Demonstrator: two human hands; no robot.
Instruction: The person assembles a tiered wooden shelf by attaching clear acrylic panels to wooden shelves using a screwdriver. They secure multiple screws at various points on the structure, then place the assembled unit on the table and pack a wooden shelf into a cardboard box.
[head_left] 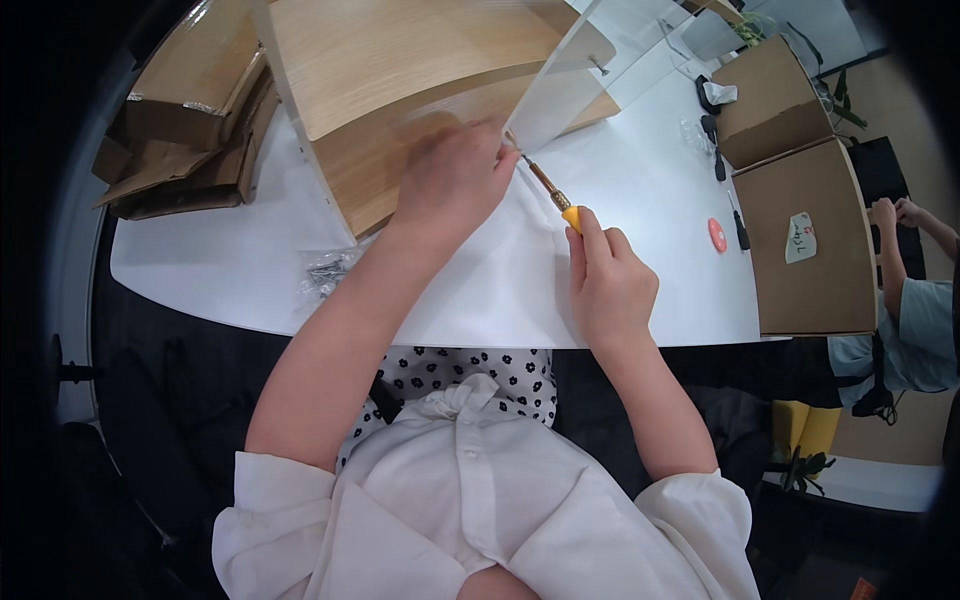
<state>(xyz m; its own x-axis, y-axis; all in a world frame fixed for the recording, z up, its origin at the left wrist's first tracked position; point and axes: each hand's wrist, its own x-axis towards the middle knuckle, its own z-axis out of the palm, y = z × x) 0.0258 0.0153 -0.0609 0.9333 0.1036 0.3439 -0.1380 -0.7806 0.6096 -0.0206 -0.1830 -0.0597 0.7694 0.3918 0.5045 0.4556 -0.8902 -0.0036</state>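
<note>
My right hand (612, 280) is closed round the yellow handle of a screwdriver (562, 202), whose brass-coloured shaft slants up and left. The driver's tip meets the lower corner of a white side panel (560, 92) on a wood-grain shelf unit (400, 60). At that same corner is my left hand (450, 178), its thumb and fingers drawn together beside the tip. Whatever sits between those fingers is hidden. A screw (598, 66) sticks out of the white panel's outer face.
A clear bag of screws (326, 274) lies near the table's front edge. Folded cardboard (190, 110) is stacked at the left. An open cardboard box (805, 240) stands right, beside a red-and-white oval item (717, 235) and dark-handled tools (740, 228). Another person's hands (895, 212) show far right.
</note>
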